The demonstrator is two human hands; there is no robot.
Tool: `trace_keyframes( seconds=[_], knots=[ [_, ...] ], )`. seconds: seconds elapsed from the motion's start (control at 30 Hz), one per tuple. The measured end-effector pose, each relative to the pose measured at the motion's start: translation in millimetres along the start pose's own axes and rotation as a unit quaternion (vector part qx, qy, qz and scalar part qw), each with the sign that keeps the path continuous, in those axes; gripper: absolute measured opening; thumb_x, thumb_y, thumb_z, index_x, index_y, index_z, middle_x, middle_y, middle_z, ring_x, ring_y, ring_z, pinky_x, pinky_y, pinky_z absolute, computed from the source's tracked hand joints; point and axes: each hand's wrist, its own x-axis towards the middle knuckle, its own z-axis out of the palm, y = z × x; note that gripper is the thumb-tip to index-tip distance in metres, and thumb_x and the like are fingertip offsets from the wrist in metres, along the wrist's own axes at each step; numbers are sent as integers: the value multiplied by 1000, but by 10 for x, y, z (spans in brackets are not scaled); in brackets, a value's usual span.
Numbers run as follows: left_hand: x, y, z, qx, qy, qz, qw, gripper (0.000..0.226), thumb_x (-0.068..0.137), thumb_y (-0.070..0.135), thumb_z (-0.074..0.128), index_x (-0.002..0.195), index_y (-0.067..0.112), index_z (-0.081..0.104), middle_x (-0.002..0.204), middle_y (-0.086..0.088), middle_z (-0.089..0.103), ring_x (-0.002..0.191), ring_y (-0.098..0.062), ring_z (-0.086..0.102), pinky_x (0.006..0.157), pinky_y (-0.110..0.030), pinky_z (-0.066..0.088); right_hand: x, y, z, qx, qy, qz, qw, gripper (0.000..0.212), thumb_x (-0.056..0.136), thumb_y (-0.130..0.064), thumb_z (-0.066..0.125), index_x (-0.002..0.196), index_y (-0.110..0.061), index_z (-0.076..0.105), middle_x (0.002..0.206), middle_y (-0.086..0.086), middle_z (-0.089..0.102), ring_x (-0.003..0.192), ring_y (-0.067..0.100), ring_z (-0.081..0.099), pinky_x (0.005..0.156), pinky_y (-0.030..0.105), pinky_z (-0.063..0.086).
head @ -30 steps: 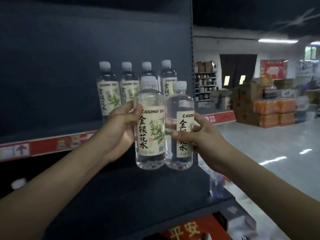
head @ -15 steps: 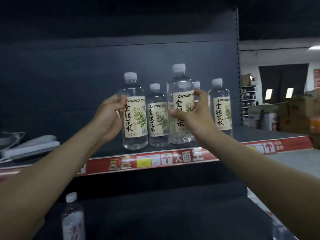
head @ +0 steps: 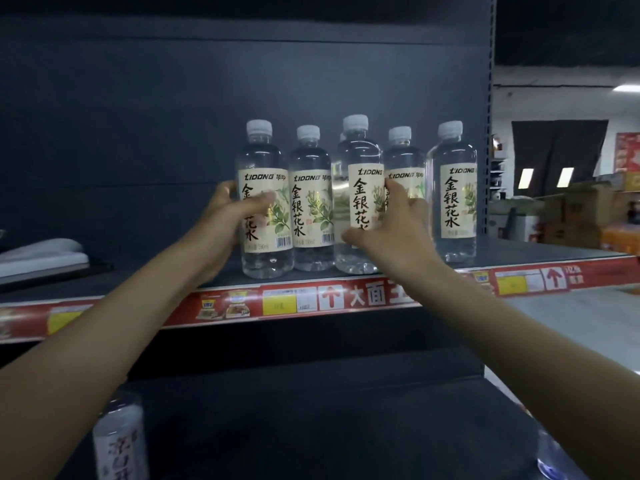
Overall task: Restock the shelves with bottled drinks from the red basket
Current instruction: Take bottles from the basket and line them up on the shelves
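Observation:
Several clear bottles with cream labels and white caps stand on the dark upper shelf point(head: 519, 254). My left hand point(head: 228, 216) grips the leftmost bottle point(head: 265, 202), which stands at the shelf's front. My right hand point(head: 391, 226) grips another bottle point(head: 360, 188) near the middle of the row, its base on or just above the shelf. Between them stands a bottle point(head: 310, 202), and two more point(head: 403, 161) point(head: 453, 202) stand to the right. The red basket is out of view.
A red price strip point(head: 311, 299) runs along the shelf's front edge. White flat packs point(head: 41, 254) lie at the shelf's left. On the lower shelf a bottle point(head: 119, 441) with a white label stands at the left. Store aisle and stacked boxes point(head: 581, 216) lie to the right.
Both hands have carried their bottles forward and down onto the upper shelf, joining the row. The view has closed in on the shelf.

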Motion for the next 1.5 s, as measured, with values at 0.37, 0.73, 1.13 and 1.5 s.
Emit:
trace_keyframes(
  seconds=[0.37,0.73,1.13,1.5],
  knots=[
    [-319,-65,92,233,59,30,970,69,91,19,67,149,23,29,116,8,58,108,-17,59,100,-44,46,-219,36,35,-64,23,-24,997,95,80,-6,77,151,-29,17,136,12,36,98,22,53,86,28,46],
    [-1257,-91,442,606,21,214,766,75,98,48,42,157,14,12,162,-17,17,150,-35,10,120,-50,19,-901,78,-369,-360,-37,-109,926,70,95,-37,55,154,-21,21,160,13,18,150,33,15,121,52,20],
    [-3425,-1501,1912,528,-283,134,789,74,97,46,48,156,15,18,160,-16,23,149,-35,13,117,-49,18,-3330,1649,-1516,-427,-150,123,883,61,90,-35,56,147,-19,38,150,16,34,138,38,34,107,51,39],
    [-5152,-3308,2143,287,-474,-489,674,38,95,41,58,118,11,55,110,-18,67,92,-28,66,72,-30,52,-5325,2816,-1842,-352,-326,372,795,29,86,-19,64,115,-16,67,116,13,69,104,34,65,88,40,54]
  ],
)
